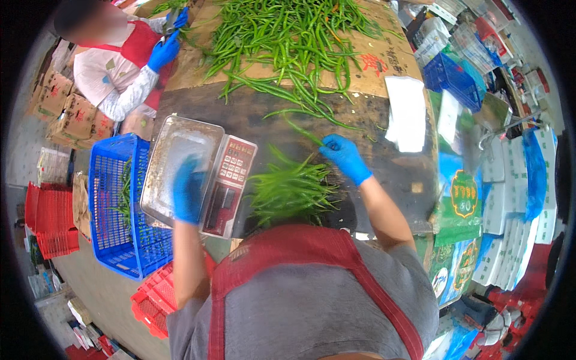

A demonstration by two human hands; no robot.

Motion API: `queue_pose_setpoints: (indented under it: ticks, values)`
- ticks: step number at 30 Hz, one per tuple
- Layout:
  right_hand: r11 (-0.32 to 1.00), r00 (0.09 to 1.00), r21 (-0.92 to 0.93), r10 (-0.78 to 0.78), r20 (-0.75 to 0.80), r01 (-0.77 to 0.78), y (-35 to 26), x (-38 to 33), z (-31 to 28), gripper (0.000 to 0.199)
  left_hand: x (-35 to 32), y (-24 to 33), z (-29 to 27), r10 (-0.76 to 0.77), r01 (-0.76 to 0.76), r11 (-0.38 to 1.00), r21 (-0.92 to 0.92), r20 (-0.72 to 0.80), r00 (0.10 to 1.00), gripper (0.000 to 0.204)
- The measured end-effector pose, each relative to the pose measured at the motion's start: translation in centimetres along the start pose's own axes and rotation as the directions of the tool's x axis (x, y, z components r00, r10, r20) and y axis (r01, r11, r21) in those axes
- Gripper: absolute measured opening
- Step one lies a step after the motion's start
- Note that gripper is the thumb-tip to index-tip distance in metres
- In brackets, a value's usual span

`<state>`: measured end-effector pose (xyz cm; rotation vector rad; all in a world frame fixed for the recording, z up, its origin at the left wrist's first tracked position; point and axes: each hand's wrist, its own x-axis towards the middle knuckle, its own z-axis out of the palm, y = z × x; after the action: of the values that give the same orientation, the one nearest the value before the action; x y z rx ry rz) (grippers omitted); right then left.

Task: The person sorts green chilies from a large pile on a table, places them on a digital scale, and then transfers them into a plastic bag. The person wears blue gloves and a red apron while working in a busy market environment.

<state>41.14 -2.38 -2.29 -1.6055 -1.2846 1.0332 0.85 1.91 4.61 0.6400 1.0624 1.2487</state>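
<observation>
My right hand [345,157], in a blue glove, is closed with its fingertips pinching one end of a long green chili pepper [305,131]. My left hand [188,195], also blue-gloved, is smeared by motion over the edge of the scale's metal pan [174,171]; its fingers cannot be made out. Between my hands, close to my body, lies a bunch of green chili peppers [291,192], partly blurred. The kitchen-type scale's red and white keypad panel [231,174] is to the right of the pan. Beyond my hands spreads a large heap of loose green chilies [288,45].
White sheets [406,114] lie on the table's right side. A blue crate [111,210] holding some chilies stands left of the scale, with a red crate [157,297] below. At upper left a co-worker's gloved hand [163,53] is near a dark tool [173,21].
</observation>
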Motion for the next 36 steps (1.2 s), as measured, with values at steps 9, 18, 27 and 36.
queue_pose_setpoints:
  ticks: [9,18,27,36]
  values:
    - [0.985,0.982,0.012,-0.17,0.078,0.169,-12.4,-5.5,4.8,0.022,-1.4,-2.3,11.7,0.057,-0.068,0.998,0.014,0.396,0.916,0.032]
    - [0.921,0.963,0.382,-0.033,0.267,-0.074,-10.7,-6.4,5.3,0.017,-2.5,-1.3,11.1,0.121,-0.076,0.988,-0.137,0.363,0.924,0.031]
    - [0.918,0.949,0.374,0.012,0.315,-0.135,-9.1,-5.5,4.9,0.02,-3.9,-0.4,11.3,0.101,-0.075,0.994,-0.077,0.437,0.894,0.023]
    - [0.96,0.964,0.277,-0.108,0.243,0.038,-9.2,-5.4,6.2,0.019,-3.0,-1.6,8.8,0.104,-0.077,0.993,-0.085,0.398,0.911,0.027]
